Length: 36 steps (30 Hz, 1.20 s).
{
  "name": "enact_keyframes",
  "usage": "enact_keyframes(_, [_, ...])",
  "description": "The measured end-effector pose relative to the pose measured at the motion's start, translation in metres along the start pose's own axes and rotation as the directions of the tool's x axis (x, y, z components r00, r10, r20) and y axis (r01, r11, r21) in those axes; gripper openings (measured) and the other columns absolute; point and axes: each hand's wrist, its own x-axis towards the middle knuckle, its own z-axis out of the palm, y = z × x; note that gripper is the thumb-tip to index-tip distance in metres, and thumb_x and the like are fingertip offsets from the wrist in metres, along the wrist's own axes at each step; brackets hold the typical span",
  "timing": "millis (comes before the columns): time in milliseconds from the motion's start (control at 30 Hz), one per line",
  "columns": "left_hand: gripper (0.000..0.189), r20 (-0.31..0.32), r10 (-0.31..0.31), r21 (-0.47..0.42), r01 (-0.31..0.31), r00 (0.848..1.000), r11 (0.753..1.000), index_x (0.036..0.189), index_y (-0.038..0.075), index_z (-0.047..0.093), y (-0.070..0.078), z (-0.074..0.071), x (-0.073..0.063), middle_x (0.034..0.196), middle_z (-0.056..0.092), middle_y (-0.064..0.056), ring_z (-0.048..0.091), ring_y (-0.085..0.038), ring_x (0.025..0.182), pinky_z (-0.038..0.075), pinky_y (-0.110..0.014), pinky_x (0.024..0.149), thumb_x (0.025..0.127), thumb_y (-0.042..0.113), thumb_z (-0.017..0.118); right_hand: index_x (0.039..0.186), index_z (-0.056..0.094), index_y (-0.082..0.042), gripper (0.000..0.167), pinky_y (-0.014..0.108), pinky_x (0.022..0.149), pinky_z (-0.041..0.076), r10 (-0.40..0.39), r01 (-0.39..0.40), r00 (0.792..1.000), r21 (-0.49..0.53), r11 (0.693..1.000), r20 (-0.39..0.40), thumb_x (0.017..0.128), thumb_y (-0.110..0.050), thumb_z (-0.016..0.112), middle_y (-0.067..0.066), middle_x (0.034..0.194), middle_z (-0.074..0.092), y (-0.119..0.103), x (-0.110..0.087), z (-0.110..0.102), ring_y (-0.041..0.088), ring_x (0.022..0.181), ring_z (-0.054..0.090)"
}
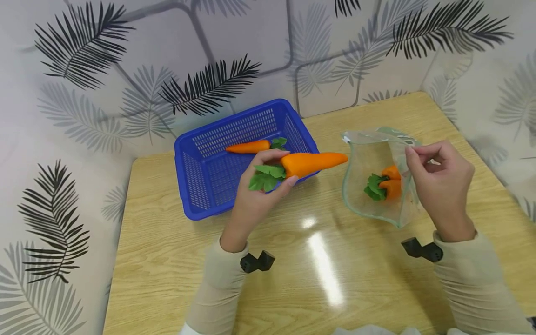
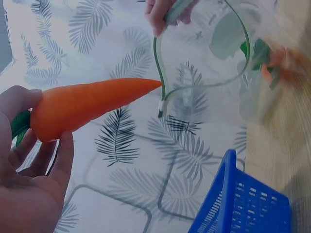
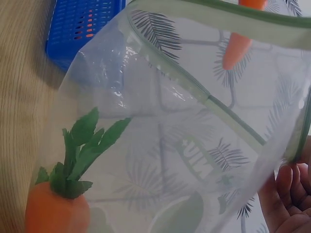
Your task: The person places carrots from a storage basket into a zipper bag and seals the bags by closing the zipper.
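In my left hand (image 1: 259, 181) I grip a toy-like orange carrot (image 1: 311, 163) by its thick, leafy end. Its tip points right, at the mouth of a clear zip bag (image 1: 356, 186) with green edging. The right hand (image 1: 441, 179) pinches the bag's upper right rim between thumb and fingers, and the bag's mouth gapes. Inside the bag lie carrots (image 1: 391, 188), green tops to the left; their lower parts are hidden. From the right wrist view, the tip of the held carrot (image 3: 235, 51) shows behind the bag's rim.
A blue plastic basket (image 1: 211, 211) stands at the back left of the wooden table (image 1: 159, 279), near the wall. Another carrot (image 1: 249, 147) lies in it, its leaves partly behind my left hand. A leaf-patterned wall covering (image 1: 251, 37) rises behind the table.
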Motion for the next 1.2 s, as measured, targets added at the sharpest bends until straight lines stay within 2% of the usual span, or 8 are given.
enact_keyframes(233, [0.045,0.033,0.007,-0.026,-0.006,0.999,1.0,0.116,-0.013,0.048,0.019,0.021,0.007,0.116,0.051,-0.023,0.053,-0.033,0.103,0.047,-0.044,0.088,0.074,-0.022,0.062,0.079,0.062,0.015,0.014,0.007,0.051,0.041,-0.013,0.013,1.0,-0.006,1.0,-0.001,0.079,0.002,0.067,-0.009,0.066,0.058,0.0,0.0,0.0,0.002,0.056,0.05])
enact_keyframes(400, [0.044,0.056,0.006,0.012,-0.007,0.998,1.0,0.116,-0.015,0.048,0.018,0.032,0.01,0.116,0.05,-0.026,0.054,-0.029,0.103,0.048,-0.042,0.087,0.075,-0.02,0.063,0.079,0.062,0.015,0.014,0.007,0.052,0.042,-0.023,0.023,1.0,-0.009,1.0,0.002,0.079,0.002,0.067,-0.009,0.066,0.058,0.0,0.0,0.0,0.002,0.056,0.05])
enact_keyframes(600, [0.041,0.065,0.014,0.106,-0.021,0.998,0.994,0.115,-0.011,0.051,0.012,0.041,0.014,0.114,0.051,-0.022,0.054,-0.023,0.102,0.049,-0.035,0.086,0.077,-0.013,0.067,0.08,0.062,0.014,0.013,0.007,0.052,0.042,-0.025,0.026,1.0,-0.009,1.0,0.008,0.079,0.002,0.067,-0.008,0.066,0.058,-0.001,-0.001,0.001,0.002,0.056,0.05])
enact_keyframes(767, [0.04,0.078,0.027,0.198,-0.042,0.997,0.979,0.115,-0.009,0.053,0.008,0.047,0.017,0.114,0.051,-0.02,0.052,-0.022,0.103,0.048,-0.031,0.088,0.078,-0.009,0.069,0.08,0.062,0.014,0.012,0.007,0.051,0.041,-0.029,0.029,0.999,-0.015,0.999,0.013,0.079,0.002,0.067,-0.008,0.066,0.057,-0.002,-0.001,0.001,0.001,0.055,0.05])
enact_keyframes(1000, [0.04,0.088,0.008,0.256,-0.03,0.996,0.966,0.116,-0.006,0.053,0.0,0.053,0.016,0.117,0.05,-0.018,0.05,-0.022,0.107,0.044,-0.029,0.093,0.079,-0.006,0.069,0.08,0.063,0.013,0.011,0.007,0.05,0.04,-0.042,0.043,0.999,-0.033,0.999,0.02,0.079,0.002,0.067,-0.009,0.065,0.057,-0.002,-0.002,0.002,0.0,0.055,0.049])
enact_keyframes(1200, [0.041,0.116,-0.006,0.325,-0.033,0.993,0.945,0.12,0.002,0.053,-0.028,0.056,0.014,0.122,0.048,-0.012,0.048,-0.016,0.112,0.041,-0.025,0.095,0.083,0.003,0.068,0.079,0.063,0.012,0.01,0.007,0.051,0.041,-0.038,0.039,0.999,-0.03,0.999,0.03,0.079,0.002,0.068,-0.008,0.065,0.057,0.006,-0.003,0.003,0.001,0.056,0.05])
